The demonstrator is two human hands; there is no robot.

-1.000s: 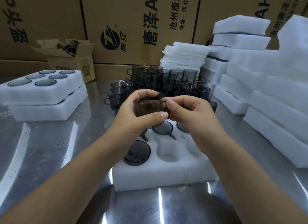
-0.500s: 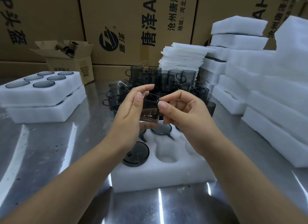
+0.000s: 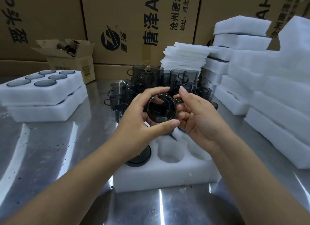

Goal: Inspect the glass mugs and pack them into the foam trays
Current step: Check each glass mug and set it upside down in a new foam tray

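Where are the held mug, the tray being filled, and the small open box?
held mug (image 3: 161, 110): head view, its dark glass middle.
tray being filled (image 3: 167, 179): head view, bare front wall.
small open box (image 3: 65, 65): head view, front face.

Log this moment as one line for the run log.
phase: inspection | left hand: grips glass mug | right hand: holds its handle side | foam tray: front-middle pocket empty

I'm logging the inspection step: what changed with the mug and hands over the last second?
The mug was turned from side-on until one round end faces the camera. The left hand kept its hold, fingers and thumb now ringing the mug; the right hand moved to the handle side. Nothing was let go. The foam tray and the pile of mugs behind stayed put.
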